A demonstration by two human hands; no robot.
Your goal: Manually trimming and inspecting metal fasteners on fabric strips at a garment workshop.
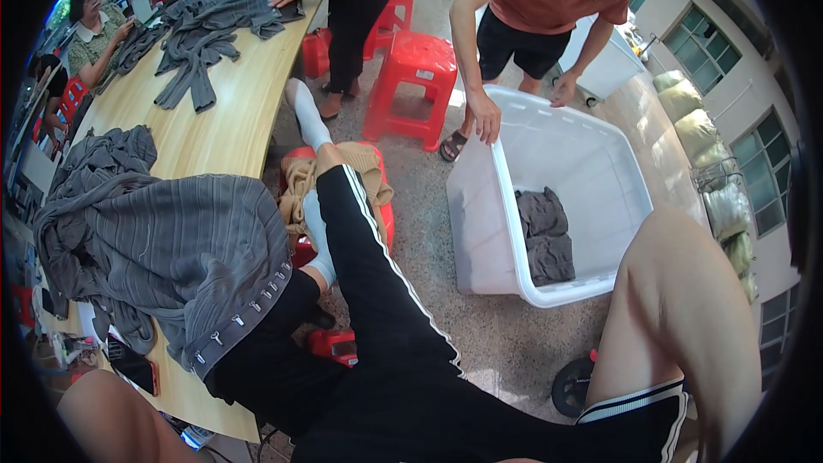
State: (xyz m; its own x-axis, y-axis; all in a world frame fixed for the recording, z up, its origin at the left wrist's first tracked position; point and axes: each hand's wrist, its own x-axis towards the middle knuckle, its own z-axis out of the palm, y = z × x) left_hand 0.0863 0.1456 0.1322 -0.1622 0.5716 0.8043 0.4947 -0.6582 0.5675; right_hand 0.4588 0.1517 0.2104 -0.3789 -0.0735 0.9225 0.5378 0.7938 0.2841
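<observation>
Neither of my hands shows. A bent bare limb of mine, with striped black cloth at its base, rises at the right, and another bare limb shows at lower left. My black trouser leg with a white side stripe stretches forward to white socks. At the left, a grey ribbed garment drapes over the table edge and partly over the black cloth at my left. Small metal clips or pins line its dark lower band.
A wooden table holds more grey garments. Co-workers stand or sit around it. One grips a white tub containing dark folded cloth. Red stools, beige knit cloth and a phone are nearby.
</observation>
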